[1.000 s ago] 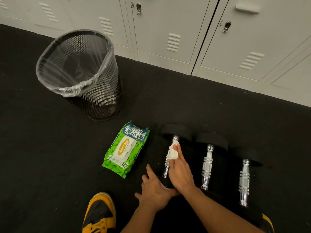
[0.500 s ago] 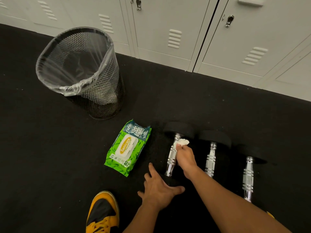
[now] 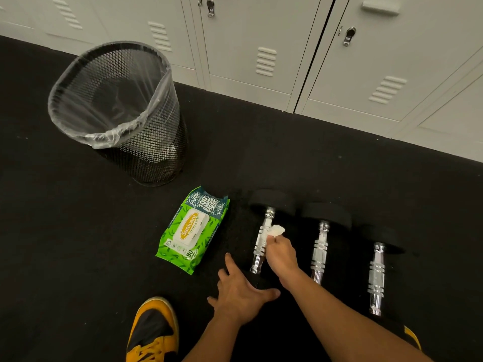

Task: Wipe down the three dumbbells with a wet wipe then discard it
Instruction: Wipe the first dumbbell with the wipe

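Three dumbbells with chrome handles and black ends lie side by side on the black floor: the left dumbbell (image 3: 261, 237), the middle dumbbell (image 3: 321, 246) and the right dumbbell (image 3: 377, 275). My right hand (image 3: 281, 254) pinches a crumpled white wet wipe (image 3: 276, 230) against the left dumbbell's handle. My left hand (image 3: 239, 292) lies flat, fingers spread, over the near black end of that dumbbell, which it hides. A black mesh bin (image 3: 117, 111) with a clear liner stands at the far left.
A green pack of wet wipes (image 3: 193, 229) lies between the bin and the dumbbells. Grey lockers (image 3: 261, 48) line the far wall. My yellow and black shoe (image 3: 153, 330) is at the bottom edge, left of my arms.
My right hand slid the wipe up the left dumbbell's handle toward its far end, then came back a little toward the middle. My left hand stayed put.
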Demonstrator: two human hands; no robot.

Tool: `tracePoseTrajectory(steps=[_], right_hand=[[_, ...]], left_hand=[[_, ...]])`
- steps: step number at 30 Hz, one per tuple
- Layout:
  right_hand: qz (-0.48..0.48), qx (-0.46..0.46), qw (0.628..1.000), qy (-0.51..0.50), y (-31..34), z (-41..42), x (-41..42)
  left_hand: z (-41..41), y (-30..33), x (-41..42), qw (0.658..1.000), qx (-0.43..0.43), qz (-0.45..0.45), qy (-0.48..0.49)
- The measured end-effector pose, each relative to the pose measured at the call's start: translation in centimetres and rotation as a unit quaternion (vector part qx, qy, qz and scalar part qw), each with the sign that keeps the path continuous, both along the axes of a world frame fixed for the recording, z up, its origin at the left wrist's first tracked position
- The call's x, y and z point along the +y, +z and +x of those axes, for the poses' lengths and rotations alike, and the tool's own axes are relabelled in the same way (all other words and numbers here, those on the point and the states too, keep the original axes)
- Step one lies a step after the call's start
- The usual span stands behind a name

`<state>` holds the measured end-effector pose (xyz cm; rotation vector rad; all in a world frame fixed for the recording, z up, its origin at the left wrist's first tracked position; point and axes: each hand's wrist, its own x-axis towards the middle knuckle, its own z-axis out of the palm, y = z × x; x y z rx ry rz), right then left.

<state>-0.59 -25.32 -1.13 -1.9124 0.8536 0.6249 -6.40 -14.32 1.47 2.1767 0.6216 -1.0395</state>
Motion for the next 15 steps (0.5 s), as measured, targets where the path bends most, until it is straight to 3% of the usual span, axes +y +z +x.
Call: tracePoseTrajectory(steps=[8,15], right_hand=[[0.109,0.090,0.986,-0.086,-0.5,-1.3,0.0],[0.102,0.110,0.988,-0.048,-0.2,-1.8,-0.3]], left_hand=[[-0.2,-0.1,0.0,1.000,-0.008,-0.001,0.002],[-0.1,-0.1,0.0,1.000,-0.004,-0.002,0.000]])
